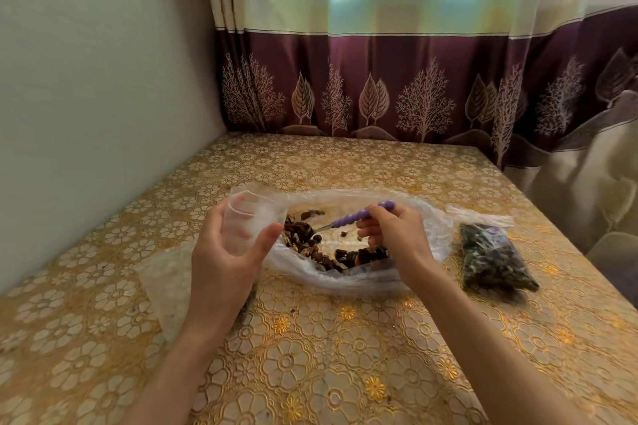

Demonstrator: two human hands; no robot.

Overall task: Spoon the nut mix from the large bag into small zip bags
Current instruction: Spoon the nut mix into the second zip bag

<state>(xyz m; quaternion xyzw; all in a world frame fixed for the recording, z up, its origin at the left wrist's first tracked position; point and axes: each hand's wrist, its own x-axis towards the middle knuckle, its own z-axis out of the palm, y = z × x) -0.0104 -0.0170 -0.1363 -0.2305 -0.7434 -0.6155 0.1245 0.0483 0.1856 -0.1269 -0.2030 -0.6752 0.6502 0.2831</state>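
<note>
Gold floral table, one large bag, one spoon, two hands

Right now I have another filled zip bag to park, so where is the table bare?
Bare table lies near, between the forearms, and far, between the large bag and curtain. It is crowded mid-table: large bag, filled zip bag, flat empty bag.
</note>
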